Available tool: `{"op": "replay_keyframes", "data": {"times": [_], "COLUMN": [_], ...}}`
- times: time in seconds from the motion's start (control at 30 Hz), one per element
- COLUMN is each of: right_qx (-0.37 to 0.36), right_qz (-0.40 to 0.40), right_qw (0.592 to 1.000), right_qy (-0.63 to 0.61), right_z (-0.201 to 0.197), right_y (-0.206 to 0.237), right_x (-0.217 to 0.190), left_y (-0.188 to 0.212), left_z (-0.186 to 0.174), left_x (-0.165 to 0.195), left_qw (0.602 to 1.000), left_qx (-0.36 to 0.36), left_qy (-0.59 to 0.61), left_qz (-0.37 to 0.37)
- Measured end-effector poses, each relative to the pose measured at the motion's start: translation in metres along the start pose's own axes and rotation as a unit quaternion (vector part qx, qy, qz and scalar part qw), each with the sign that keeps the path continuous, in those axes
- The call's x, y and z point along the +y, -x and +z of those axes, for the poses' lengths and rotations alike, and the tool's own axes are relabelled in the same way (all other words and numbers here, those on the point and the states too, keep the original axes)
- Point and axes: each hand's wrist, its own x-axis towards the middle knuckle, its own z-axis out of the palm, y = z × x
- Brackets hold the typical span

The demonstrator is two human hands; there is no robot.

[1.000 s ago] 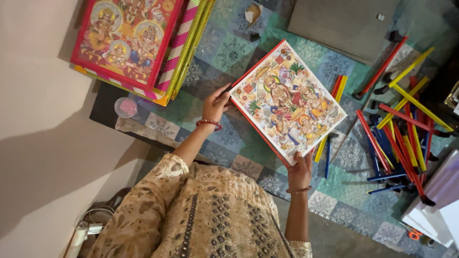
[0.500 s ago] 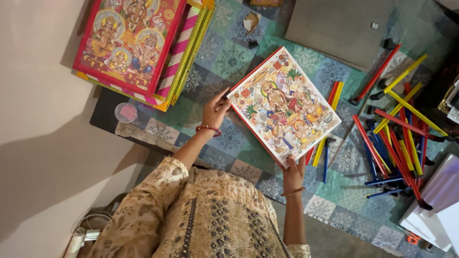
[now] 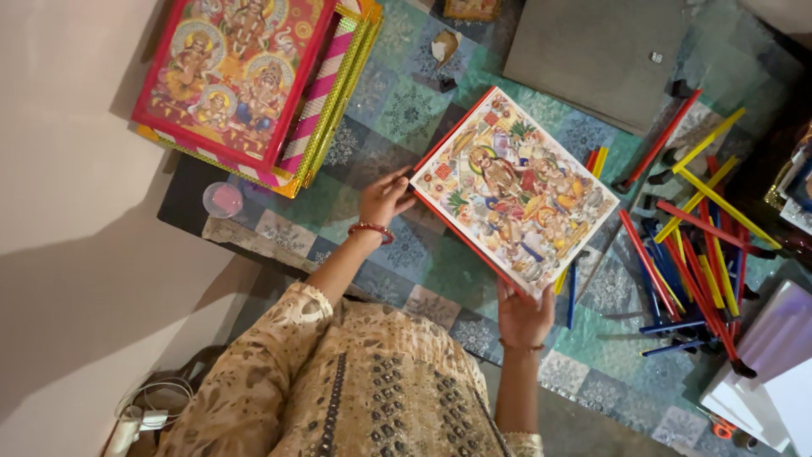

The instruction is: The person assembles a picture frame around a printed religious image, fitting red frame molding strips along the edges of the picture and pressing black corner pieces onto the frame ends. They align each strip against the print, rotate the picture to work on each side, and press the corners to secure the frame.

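A colourful printed picture in a thin red frame point(image 3: 516, 190) is tilted above the patterned mat point(image 3: 406, 110). My left hand point(image 3: 385, 196), with a red bangle at the wrist, grips the picture's left corner. At its near corner my right hand point(image 3: 524, 317) holds the edge from below. Red, yellow and blue sticks point(image 3: 584, 271) lie partly hidden under the picture's right side.
A stack of framed pictures with pink and gold edges point(image 3: 245, 80) lies at the far left. A grey board point(image 3: 600, 51) is at the top. Several coloured sticks point(image 3: 702, 254) are scattered right, white boxes point(image 3: 770, 372) lower right. A small round pink container point(image 3: 222, 200) sits left.
The picture has shifted slightly down and toward me in both hands. My grip on its two corners is unchanged.
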Motion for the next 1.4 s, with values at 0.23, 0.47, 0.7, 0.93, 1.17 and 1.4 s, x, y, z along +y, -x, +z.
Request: {"op": "replay_keyframes", "data": {"times": [0.23, 0.47, 0.7, 0.93, 1.17, 1.4], "right_qx": [0.085, 0.157, 0.160, 0.172, 0.075, -0.128], "right_qz": [-0.068, -0.104, -0.102, 0.058, -0.062, -0.346], "right_qw": [0.994, 0.978, 0.975, 0.935, 0.614, 0.469], "right_qy": [0.007, 0.093, 0.118, 0.304, 0.784, 0.802], "right_z": [-0.007, -0.015, -0.006, -0.033, -0.006, 0.136], "right_y": [-0.024, -0.038, -0.035, -0.021, -0.035, -0.185], "right_x": [0.033, 0.030, 0.034, 0.021, -0.080, -0.070], "left_y": [0.005, 0.004, 0.016, 0.012, 0.010, 0.021], "left_z": [0.009, 0.011, 0.022, 0.031, 0.030, 0.028], "left_x": [-0.013, -0.014, -0.014, -0.020, -0.021, -0.027], "left_qw": [0.999, 0.997, 0.992, 0.996, 0.998, 0.994], "left_qx": [0.000, 0.018, 0.050, 0.056, 0.042, 0.039], "left_qy": [0.005, -0.055, -0.089, -0.040, -0.018, -0.018], "left_qz": [0.034, 0.057, 0.076, 0.057, 0.052, 0.098]}}
